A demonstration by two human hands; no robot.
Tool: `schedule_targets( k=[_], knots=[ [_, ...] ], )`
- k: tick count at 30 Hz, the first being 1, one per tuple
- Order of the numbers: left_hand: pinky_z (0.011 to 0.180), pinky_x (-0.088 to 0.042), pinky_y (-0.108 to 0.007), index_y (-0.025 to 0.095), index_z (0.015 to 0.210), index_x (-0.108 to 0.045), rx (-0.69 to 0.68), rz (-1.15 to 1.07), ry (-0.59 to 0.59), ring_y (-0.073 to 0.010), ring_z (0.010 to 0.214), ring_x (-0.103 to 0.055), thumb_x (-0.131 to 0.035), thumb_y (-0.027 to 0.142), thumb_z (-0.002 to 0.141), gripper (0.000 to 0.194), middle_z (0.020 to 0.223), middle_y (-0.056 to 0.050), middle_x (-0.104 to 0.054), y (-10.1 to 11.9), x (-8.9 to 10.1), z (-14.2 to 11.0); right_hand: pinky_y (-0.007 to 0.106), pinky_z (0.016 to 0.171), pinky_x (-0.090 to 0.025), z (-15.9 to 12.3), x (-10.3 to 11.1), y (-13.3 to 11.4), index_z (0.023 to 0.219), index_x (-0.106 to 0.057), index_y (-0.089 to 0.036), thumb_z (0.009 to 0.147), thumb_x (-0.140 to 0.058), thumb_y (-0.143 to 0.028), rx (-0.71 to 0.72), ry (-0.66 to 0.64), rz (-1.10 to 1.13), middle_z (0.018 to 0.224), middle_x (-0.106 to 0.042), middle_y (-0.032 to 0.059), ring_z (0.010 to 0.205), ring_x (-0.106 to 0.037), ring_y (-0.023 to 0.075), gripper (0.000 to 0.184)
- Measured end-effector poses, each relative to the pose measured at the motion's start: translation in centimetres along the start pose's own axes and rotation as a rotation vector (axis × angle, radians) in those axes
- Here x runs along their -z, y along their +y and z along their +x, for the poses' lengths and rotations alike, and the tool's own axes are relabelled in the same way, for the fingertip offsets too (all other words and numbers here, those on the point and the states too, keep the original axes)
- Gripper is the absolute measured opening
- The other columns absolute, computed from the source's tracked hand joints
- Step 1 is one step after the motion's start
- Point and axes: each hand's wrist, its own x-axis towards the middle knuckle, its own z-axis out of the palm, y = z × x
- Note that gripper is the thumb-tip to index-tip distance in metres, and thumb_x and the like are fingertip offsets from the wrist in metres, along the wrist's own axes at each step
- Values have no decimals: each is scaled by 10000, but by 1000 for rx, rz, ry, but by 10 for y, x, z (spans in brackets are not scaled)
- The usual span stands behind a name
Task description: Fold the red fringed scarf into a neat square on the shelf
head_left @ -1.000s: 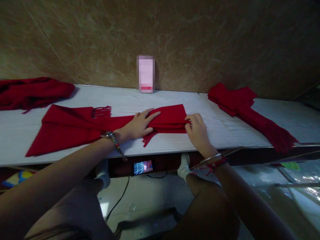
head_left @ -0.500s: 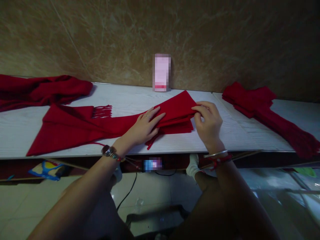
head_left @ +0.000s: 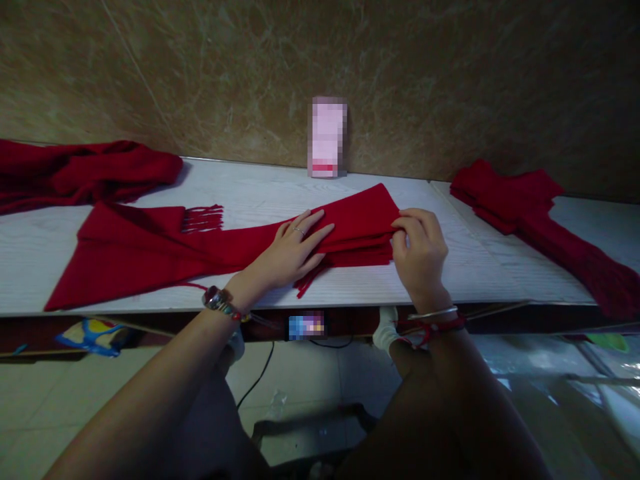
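A red scarf with fringed ends lies along the white table, spread wide at the left, gathered in the middle and folded in layers at the right. Across its gathered middle my left hand rests flat with fingers spread, pressing on the cloth. At the far right end of the folded part, my right hand pinches the scarf's edge between thumb and fingers. One fringe sticks out at the back left, and another hangs toward the front below my left hand.
A crumpled red scarf lies at the back left, and a folded red scarf with its fringe toward the front is on the right. Against the marbled wall stands a blurred pink box. A lit phone sits below the table edge.
My right hand has shifted right and slightly up, pulling the folded end outward so its upper layers slant up. My left hand stays on the cloth. The view has turned a little left.
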Motion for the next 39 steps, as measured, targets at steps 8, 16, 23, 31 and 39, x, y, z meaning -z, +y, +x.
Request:
schedule_targets(
  k=[8, 16, 23, 31, 39],
  knots=[
    [1079, -272, -521, 172, 1406, -327, 8, 14, -44, -308, 1381, -206, -379, 302, 920, 505, 1518, -153, -211, 3, -2, 0, 372, 736, -510, -14, -8, 10, 791, -542, -233, 717, -388, -15, -59, -181, 3, 857, -579, 53, 800, -580, 198, 277],
    [1088, -266, -503, 215, 1405, -332, 13, -42, -32, -284, 1378, -219, -303, 424, 940, 511, 1522, -107, -225, -2, -3, -2, 452, 893, -496, -8, -6, 5, 963, -617, -220, 746, -405, -12, -21, -215, 36, 1108, -596, 88, 1051, -570, 244, 368],
    [1089, -271, -487, 171, 1390, -364, 7, -39, -2, -277, 1371, -235, -274, 390, 949, 500, 1502, -137, -255, 1, -1, -1, 512, 1041, -388, -5, -6, 9, 1158, -617, -212, 842, -383, -33, 176, -398, 69, 1221, -630, 73, 1189, -532, 222, 431],
    [1094, -247, -502, 191, 1380, -381, 22, -41, 35, -283, 1366, -238, -266, 401, 951, 492, 1493, -127, -277, -1, -1, -1, 448, 1045, -411, -2, -5, 9, 1176, -617, -173, 868, -390, -41, 164, -411, 101, 1216, -639, 86, 1168, -556, 200, 405],
    [1090, -261, -504, 225, 1401, -338, 53, -35, 34, -273, 1368, -244, -331, 338, 930, 485, 1500, -103, -271, 1, 0, -2, 430, 1020, -442, 2, -10, 5, 1154, -637, -161, 842, -442, -31, 161, -445, 91, 1204, -645, 97, 1156, -565, 215, 390]
  ],
)
